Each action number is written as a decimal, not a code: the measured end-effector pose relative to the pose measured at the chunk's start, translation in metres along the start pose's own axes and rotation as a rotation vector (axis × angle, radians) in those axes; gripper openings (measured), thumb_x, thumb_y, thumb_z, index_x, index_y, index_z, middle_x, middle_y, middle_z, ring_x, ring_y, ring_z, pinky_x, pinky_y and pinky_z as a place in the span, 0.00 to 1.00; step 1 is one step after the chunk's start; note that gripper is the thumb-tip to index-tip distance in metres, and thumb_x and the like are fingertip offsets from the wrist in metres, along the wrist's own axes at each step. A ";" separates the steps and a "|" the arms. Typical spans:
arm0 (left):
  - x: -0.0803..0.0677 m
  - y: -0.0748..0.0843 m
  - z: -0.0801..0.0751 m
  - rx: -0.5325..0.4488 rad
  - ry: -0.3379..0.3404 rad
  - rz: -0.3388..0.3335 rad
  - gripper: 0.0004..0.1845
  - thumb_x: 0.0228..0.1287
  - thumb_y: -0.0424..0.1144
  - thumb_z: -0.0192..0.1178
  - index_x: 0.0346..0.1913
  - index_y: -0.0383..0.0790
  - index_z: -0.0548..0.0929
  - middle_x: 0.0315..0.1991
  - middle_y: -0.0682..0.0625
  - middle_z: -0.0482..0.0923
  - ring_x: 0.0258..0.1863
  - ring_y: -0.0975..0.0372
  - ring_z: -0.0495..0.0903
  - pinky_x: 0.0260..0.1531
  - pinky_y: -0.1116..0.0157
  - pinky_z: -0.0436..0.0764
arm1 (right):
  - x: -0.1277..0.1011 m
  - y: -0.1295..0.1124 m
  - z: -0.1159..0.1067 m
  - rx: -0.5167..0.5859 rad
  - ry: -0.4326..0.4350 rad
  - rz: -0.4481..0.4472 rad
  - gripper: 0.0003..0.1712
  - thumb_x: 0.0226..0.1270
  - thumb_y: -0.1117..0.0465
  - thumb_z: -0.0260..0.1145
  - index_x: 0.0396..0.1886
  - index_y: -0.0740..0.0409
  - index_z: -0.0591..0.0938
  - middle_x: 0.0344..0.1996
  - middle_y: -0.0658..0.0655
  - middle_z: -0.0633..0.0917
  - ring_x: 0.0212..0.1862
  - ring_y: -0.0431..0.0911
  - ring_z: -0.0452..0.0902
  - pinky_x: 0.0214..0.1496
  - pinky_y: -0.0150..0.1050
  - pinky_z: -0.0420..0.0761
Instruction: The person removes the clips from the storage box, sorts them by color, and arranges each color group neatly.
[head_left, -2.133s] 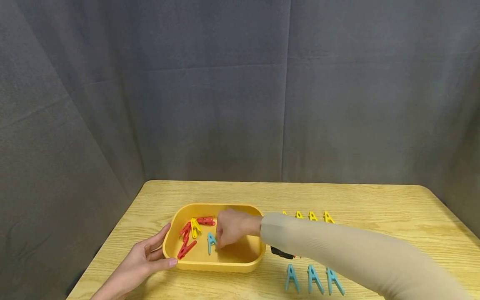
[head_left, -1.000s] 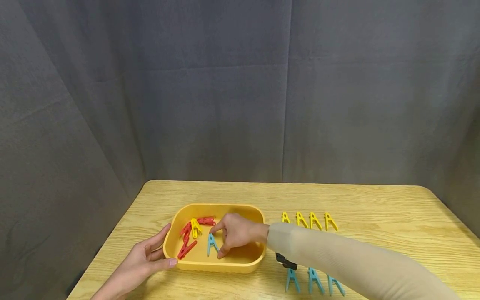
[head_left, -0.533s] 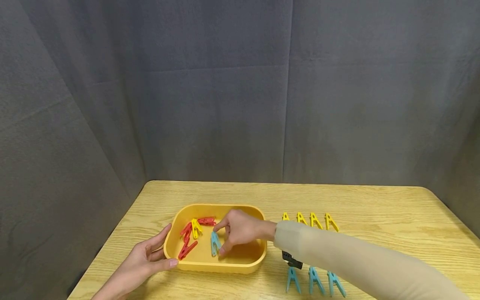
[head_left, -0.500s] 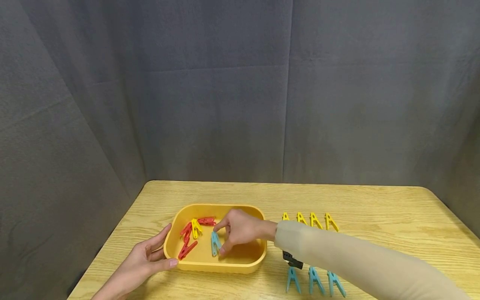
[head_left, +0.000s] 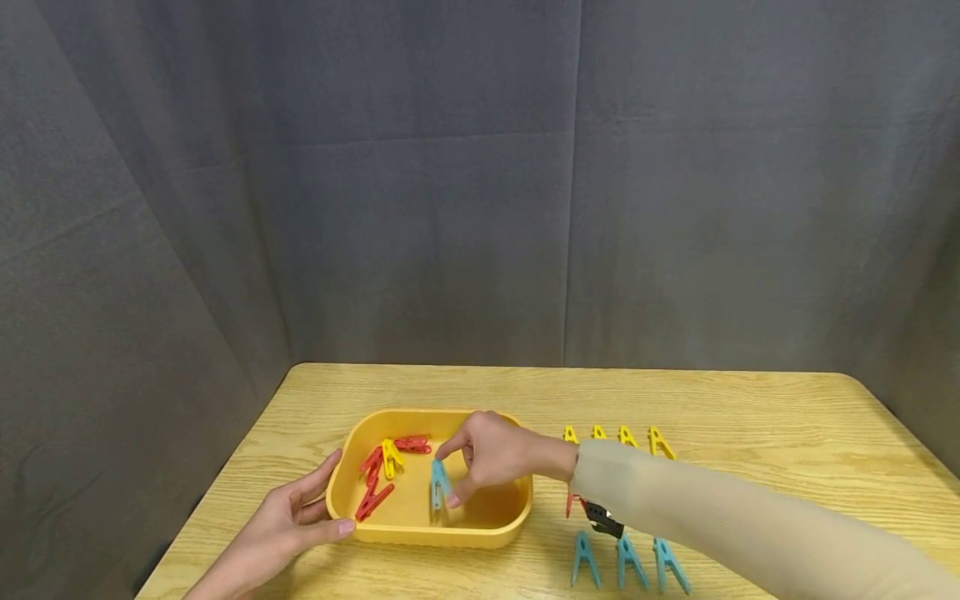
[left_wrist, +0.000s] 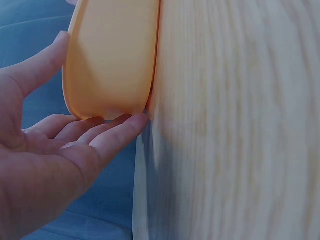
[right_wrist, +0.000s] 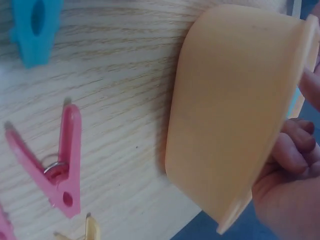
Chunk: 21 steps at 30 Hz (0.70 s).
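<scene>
Head view alone shows right hand (head_left: pixel 491 454) pinching blue clothespin (head_left: pixel 439 482).

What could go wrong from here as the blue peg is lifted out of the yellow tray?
The right hand pinches the blue peg only at its fingertips, so it might slip back into the yellow tray. The sleeve crosses over the peg rows; drawing back, it could knock the blue pegs on the table. The left hand only rests against the tray, which may slide.
</scene>
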<state>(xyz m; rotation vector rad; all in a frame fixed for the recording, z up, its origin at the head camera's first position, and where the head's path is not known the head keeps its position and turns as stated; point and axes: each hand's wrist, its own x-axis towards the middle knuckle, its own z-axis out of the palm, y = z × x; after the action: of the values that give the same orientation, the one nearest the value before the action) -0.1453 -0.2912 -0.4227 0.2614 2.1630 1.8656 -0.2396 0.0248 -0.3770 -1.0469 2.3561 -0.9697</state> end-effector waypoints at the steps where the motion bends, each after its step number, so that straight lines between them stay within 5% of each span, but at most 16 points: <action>1: 0.000 0.000 0.000 0.000 0.001 0.000 0.52 0.68 0.31 0.72 0.84 0.30 0.48 0.81 0.31 0.46 0.73 0.37 0.65 0.56 0.62 0.83 | -0.002 -0.001 -0.002 0.001 0.001 -0.013 0.31 0.53 0.62 0.86 0.57 0.65 0.89 0.05 0.45 0.65 0.13 0.36 0.49 0.22 0.29 0.59; 11: 0.001 0.000 -0.001 -0.004 0.002 0.003 0.52 0.68 0.31 0.72 0.84 0.29 0.48 0.81 0.30 0.45 0.73 0.36 0.64 0.57 0.63 0.83 | -0.028 -0.006 -0.018 0.052 0.058 -0.058 0.32 0.55 0.62 0.86 0.59 0.68 0.87 0.06 0.44 0.65 0.14 0.36 0.53 0.26 0.29 0.66; 21: 0.001 -0.001 -0.004 0.000 -0.002 0.008 0.52 0.69 0.30 0.71 0.84 0.29 0.47 0.82 0.31 0.44 0.74 0.35 0.63 0.57 0.63 0.83 | -0.060 -0.010 -0.028 0.148 0.128 0.040 0.33 0.56 0.61 0.86 0.62 0.62 0.87 0.10 0.46 0.63 0.18 0.40 0.52 0.31 0.34 0.67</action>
<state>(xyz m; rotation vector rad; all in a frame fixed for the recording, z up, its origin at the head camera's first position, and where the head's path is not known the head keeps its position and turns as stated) -0.1471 -0.2952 -0.4237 0.2724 2.1641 1.8691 -0.2117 0.0777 -0.3463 -0.9025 2.3535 -1.2081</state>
